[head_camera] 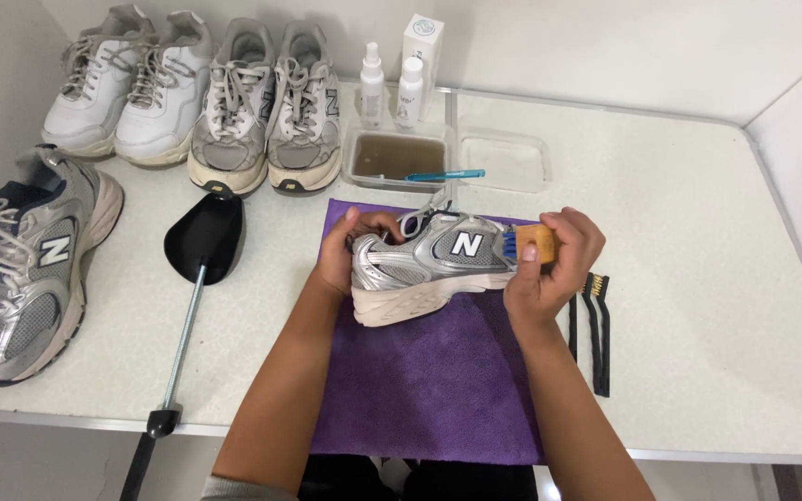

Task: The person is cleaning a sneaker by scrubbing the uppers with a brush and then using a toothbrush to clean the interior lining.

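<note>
Purple cloth [420, 390] under sneaker [429, 269], w/ brush [531, 243]

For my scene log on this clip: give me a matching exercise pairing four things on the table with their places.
Things:
1. wooden brush
2. silver shoe
3. blue toothbrush
4. black shoe tree

Places:
A. across the tub of brown water
B. in the right hand
C. left of the purple cloth
D. held by the left hand, above the cloth

Pairs: 1-B, 2-D, 3-A, 4-C
</note>
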